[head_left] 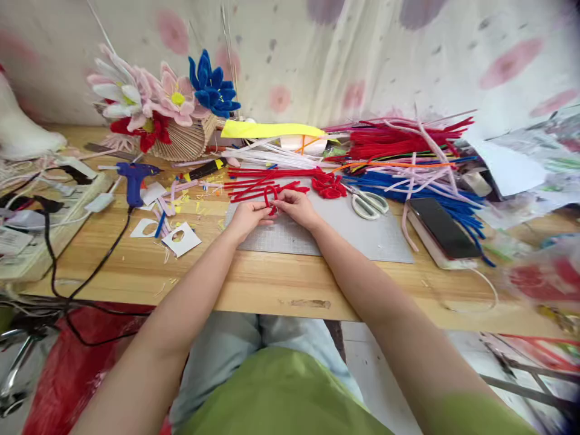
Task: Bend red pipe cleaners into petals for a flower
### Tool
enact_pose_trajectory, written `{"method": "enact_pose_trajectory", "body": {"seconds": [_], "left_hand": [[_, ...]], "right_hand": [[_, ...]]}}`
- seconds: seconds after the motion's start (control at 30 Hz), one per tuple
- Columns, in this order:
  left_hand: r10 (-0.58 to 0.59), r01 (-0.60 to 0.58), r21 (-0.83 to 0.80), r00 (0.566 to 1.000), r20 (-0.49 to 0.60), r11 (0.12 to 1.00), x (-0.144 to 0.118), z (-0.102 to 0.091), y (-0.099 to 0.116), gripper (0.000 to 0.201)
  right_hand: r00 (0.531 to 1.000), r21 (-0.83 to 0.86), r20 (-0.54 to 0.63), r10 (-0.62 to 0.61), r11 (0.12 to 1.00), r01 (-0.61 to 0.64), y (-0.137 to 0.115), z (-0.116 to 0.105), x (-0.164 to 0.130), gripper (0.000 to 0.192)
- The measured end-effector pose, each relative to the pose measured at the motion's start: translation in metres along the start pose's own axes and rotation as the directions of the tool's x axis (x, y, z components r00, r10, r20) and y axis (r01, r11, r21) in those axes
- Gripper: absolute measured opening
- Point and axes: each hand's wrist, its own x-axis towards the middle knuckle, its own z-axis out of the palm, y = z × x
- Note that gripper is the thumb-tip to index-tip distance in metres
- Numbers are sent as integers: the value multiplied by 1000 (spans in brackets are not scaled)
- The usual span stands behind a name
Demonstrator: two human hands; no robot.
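Between my two hands is a red pipe cleaner (pixel 270 194) bent into a loop. My left hand (pixel 249 219) pinches its lower left side, and my right hand (pixel 296 206) grips it from the right. Both hands are above a grey cutting mat (pixel 362 238). Straight red pipe cleaners (pixel 254 173) lie just behind them. A small pile of bent red pieces (pixel 328 184) sits right of my right hand, with white-handled scissors (pixel 368 204) beside it.
At left are a blue glue gun (pixel 135 181) with a black cord and white cards with holes (pixel 182 239). Fuzzy flowers (pixel 176 96) stand at the back left. Bundled red pipe cleaners (pixel 403 139), blue ones (pixel 385 184) and a phone (pixel 444 226) are at right.
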Motion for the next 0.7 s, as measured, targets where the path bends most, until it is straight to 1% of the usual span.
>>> {"method": "enact_pose_trajectory", "body": {"seconds": [0.17,0.33,0.5,0.63,0.7], "left_hand": [[-23,23,11,1000,-11,1000,0,0,1,23],[-53,53,9,998,-42,999,0,3,3,17],[-69,69,-2,996,-56,998,0,4,4,11],[-93,93,9,995,-32,996,0,5,4,15],[-120,120,21,993,-9,993,-1,5,5,18]], "right_hand": [[1000,-21,3,-13,1000,13,2,1,1,36],[1000,38,23,-12,999,11,2,3,0,31],[999,104,23,33,994,-35,1,7,-1,28],[997,193,35,74,978,-79,-2,7,-2,26],[991,246,64,114,961,-127,-4,5,-3,25]]}}
